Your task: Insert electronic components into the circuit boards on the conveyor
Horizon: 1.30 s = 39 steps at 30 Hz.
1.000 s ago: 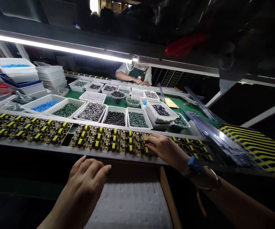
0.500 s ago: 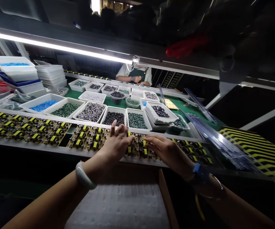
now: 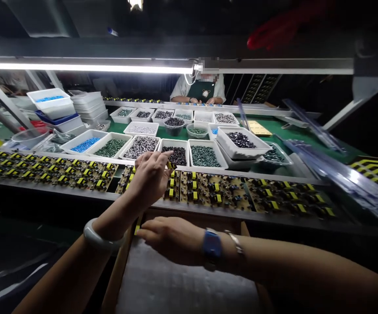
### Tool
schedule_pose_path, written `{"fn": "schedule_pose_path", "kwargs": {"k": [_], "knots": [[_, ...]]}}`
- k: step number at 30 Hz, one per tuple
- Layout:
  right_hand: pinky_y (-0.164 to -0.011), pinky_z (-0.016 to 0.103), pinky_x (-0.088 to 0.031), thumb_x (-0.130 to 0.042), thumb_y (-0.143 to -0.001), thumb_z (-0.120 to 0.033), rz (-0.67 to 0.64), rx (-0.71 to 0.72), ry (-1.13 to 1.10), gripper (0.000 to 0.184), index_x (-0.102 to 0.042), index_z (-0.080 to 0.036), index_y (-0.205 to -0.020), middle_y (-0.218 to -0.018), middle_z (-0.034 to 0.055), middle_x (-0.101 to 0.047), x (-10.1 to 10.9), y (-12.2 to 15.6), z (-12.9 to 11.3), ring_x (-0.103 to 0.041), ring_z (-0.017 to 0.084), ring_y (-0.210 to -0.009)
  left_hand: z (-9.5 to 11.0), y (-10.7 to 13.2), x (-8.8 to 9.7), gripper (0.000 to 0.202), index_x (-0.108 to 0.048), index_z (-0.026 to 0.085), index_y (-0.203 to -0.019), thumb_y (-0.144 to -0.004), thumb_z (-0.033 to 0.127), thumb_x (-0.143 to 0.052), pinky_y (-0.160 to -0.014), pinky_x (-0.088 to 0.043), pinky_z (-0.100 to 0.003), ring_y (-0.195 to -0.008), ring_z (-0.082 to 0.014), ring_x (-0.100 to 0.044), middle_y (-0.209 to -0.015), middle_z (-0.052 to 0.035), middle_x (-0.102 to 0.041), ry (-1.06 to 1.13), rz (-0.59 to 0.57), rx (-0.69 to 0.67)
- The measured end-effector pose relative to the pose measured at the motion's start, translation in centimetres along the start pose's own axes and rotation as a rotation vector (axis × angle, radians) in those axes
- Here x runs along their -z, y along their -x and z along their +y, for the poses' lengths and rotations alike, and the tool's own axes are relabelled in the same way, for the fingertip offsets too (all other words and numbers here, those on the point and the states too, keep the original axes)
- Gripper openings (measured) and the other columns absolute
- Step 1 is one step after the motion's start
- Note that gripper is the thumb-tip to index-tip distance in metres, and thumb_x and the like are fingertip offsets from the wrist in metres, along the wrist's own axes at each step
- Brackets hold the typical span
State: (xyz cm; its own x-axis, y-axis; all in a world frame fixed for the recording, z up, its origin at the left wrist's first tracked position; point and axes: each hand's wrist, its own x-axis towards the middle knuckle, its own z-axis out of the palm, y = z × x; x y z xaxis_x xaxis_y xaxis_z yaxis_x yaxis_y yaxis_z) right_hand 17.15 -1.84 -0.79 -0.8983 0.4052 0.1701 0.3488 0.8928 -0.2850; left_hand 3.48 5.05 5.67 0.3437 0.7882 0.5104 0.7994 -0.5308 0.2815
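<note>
A row of brown circuit boards (image 3: 228, 192) with yellow and black parts lies along a rail in front of me. My left hand (image 3: 149, 176), with a pale bangle on the wrist, hovers over the boards just before a white tray of black parts (image 3: 167, 146). Its fingers are drawn together and I cannot see what, if anything, they pinch. My right hand (image 3: 172, 235), with a blue watch on the wrist, lies low below the rail. It reaches left over a white padded sheet (image 3: 176, 288) with its fingers stretched flat and holds nothing.
Several white trays of blue, green, silver and black parts (image 3: 205, 156) stand on a green mat behind the boards. More trays are stacked at the back left (image 3: 87, 104). Clear plastic tubes (image 3: 339, 174) lie at the right. A co-worker (image 3: 204, 89) sits across the bench under a light tube (image 3: 91, 67).
My right hand has left the boards and dropped below the rail, reaching left. My left hand rose from below onto the boards, then shifted left and drew its fingers together.
</note>
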Motion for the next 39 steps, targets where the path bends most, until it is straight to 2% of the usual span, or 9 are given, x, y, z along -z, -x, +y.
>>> {"fn": "schedule_pose_path", "kwargs": {"k": [4,8,11,13,16,20,25,33,39], "knots": [[-0.054,0.030,-0.047,-0.047,-0.101,-0.012,0.018,0.045,0.205,0.017,-0.063,-0.011,-0.108,-0.103,0.0109,-0.067,-3.6,-3.4,-0.4,-0.061,0.020,-0.081,0.7,0.5,-0.1,0.023,-0.069,0.018,-0.116,-0.095,0.018,-0.061,-0.107,-0.039,-0.050,-0.110,-0.0310,-0.061,-0.113,-0.0105,-0.073,0.023,-0.036,-0.063],[-0.053,0.030,-0.044,-0.045,-0.099,-0.009,0.052,0.126,0.255,0.019,-0.063,-0.009,-0.099,-0.092,0.0090,-0.067,-3.6,-3.3,-0.6,-0.057,0.018,-0.073,1.6,0.2,-1.0,0.019,-0.072,0.022,-0.110,-0.092,0.016,-0.067,-0.109,-0.035,-0.052,-0.107,-0.0286,-0.064,-0.107,-0.0061,-0.076,0.088,-0.106,-0.100],[-0.053,0.024,-0.042,-0.046,-0.102,-0.016,0.067,0.120,0.128,0.019,-0.061,-0.014,-0.090,-0.090,0.0032,-0.067,-2.1,-1.2,-1.2,-0.053,0.013,-0.069,2.8,-0.8,-2.1,0.017,-0.073,0.024,-0.107,-0.091,0.018,-0.070,-0.110,-0.033,-0.052,-0.108,-0.0275,-0.064,-0.107,-0.0035,-0.077,0.128,-0.171,-0.119],[-0.051,0.023,-0.039,-0.048,-0.102,-0.023,0.137,0.069,0.102,0.019,-0.061,-0.017,-0.089,-0.090,0.0012,-0.067,-1.0,0.8,-1.5,-0.054,0.012,-0.070,3.8,-1.6,-3.3,0.017,-0.074,0.026,-0.105,-0.090,0.017,-0.072,-0.110,-0.033,-0.051,-0.107,-0.0266,-0.065,-0.106,-0.0016,-0.078,0.133,-0.190,-0.146],[-0.056,0.025,-0.043,-0.050,-0.100,-0.023,0.264,-0.008,0.164,0.016,-0.062,-0.018,-0.091,-0.094,0.0029,-0.069,0.6,4.4,-1.6,-0.058,0.015,-0.076,5.4,-2.9,-5.4,0.021,-0.073,0.026,-0.107,-0.089,0.015,-0.072,-0.112,-0.031,-0.051,-0.109,-0.0257,-0.065,-0.107,-0.0008,-0.078,0.132,-0.206,-0.184],[-0.069,0.026,-0.052,-0.056,-0.100,-0.023,0.333,-0.181,0.060,0.010,-0.064,-0.017,-0.101,-0.098,0.0065,-0.071,2.6,9.1,-1.1,-0.064,0.018,-0.083,7.0,-4.4,-7.9,0.019,-0.070,0.021,-0.108,-0.090,0.014,-0.069,-0.113,-0.029,-0.053,-0.109,-0.0259,-0.065,-0.105,-0.0031,-0.078,0.107,-0.223,-0.226],[-0.078,0.023,-0.055,-0.064,-0.097,-0.017,0.504,-0.320,-0.118,0.012,-0.064,-0.018,-0.108,-0.104,0.0074,-0.071,3.5,13.5,-0.9,-0.068,0.016,-0.090,7.9,-5.6,-9.1,0.020,-0.072,0.020,-0.097,-0.089,0.006,-0.061,-0.115,-0.025,-0.059,-0.106,-0.0287,-0.064,-0.097,-0.0044,-0.077,0.020,-0.253,-0.274],[-0.078,0.024,-0.057,-0.065,-0.096,-0.015,0.609,-0.358,-0.120,0.017,-0.067,-0.018,-0.113,-0.102,0.0079,-0.073,3.6,16.3,0.1,-0.070,0.016,-0.089,8.7,-6.1,-9.8,0.025,-0.073,0.016,-0.087,-0.083,-0.002,-0.057,-0.116,-0.022,-0.063,-0.104,-0.0319,-0.062,-0.092,-0.0100,-0.076,-0.144,-0.287,-0.291],[-0.082,0.027,-0.060,-0.064,-0.098,-0.017,0.719,-0.407,-0.092,0.016,-0.069,-0.020,-0.113,-0.107,0.0083,-0.074,6.5,17.3,3.7,-0.072,0.018,-0.094,8.9,-6.0,-9.9,0.029,-0.074,0.019,-0.082,-0.086,-0.001,-0.053,-0.118,-0.019,-0.064,-0.107,-0.0309,-0.059,-0.090,-0.0082,-0.074,-0.163,-0.298,-0.293]]}}
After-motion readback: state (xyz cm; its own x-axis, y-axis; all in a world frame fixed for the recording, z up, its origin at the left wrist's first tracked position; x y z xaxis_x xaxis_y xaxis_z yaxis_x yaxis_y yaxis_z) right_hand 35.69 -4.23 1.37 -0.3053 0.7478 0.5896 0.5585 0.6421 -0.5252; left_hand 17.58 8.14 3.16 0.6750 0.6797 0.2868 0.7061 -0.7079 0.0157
